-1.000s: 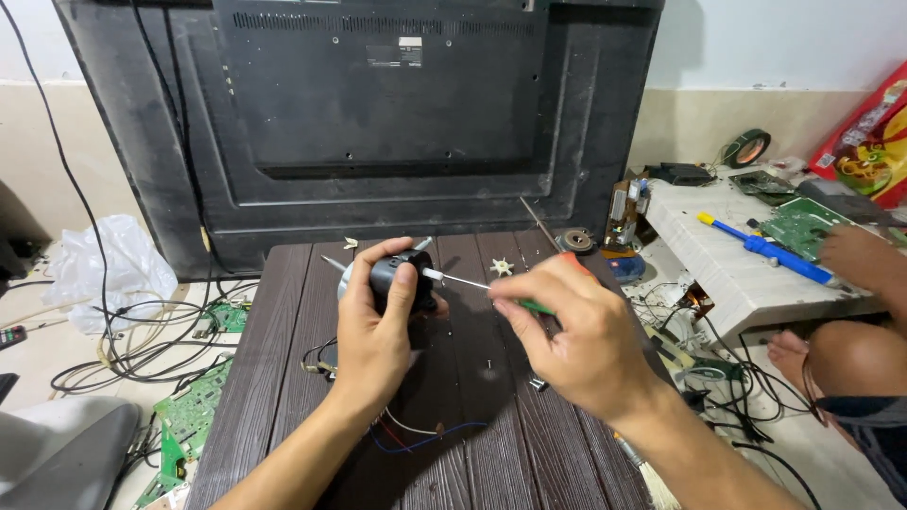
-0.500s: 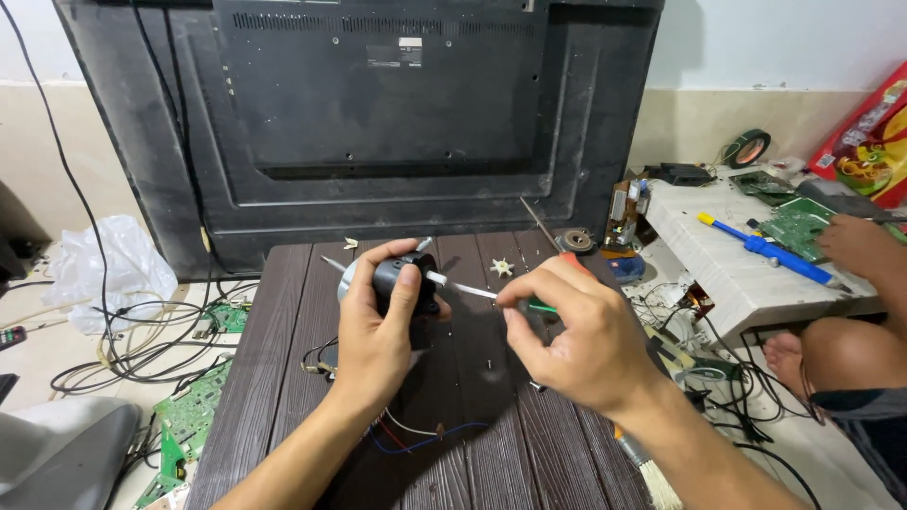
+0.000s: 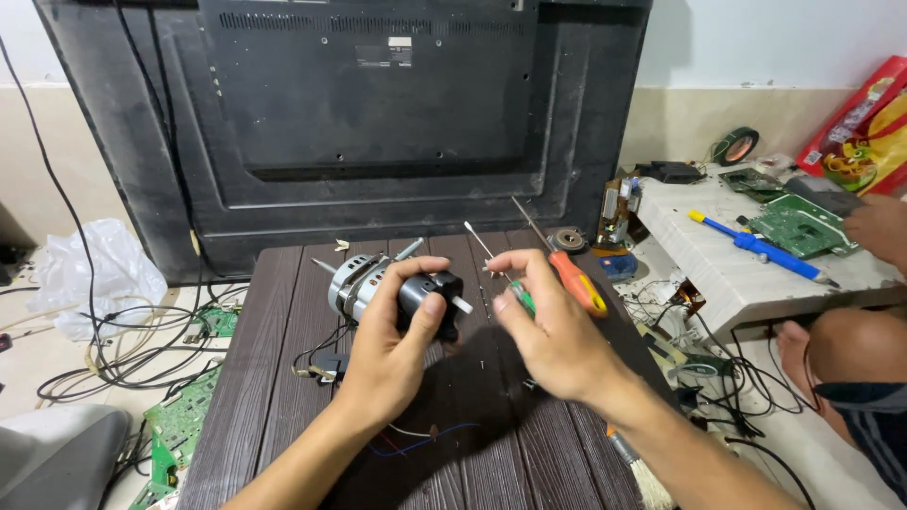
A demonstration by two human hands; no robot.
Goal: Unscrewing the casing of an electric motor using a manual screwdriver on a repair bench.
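Left hand (image 3: 392, 354) is gripping the small black-and-silver electric motor (image 3: 392, 288) above the dark wood-grain surface (image 3: 283, 378), fingers closed round it, while the right hand (image 3: 553, 335) is pinching a green-handled screwdriver (image 3: 505, 283); a loose pinch could be letting the tip slip off.

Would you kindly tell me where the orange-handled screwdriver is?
In the head view, the orange-handled screwdriver lies right of centre on the dark wooden table, just behind the right hand.

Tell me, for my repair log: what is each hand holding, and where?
Left hand grips motor around its black end; right hand pinches green screwdriver handle.
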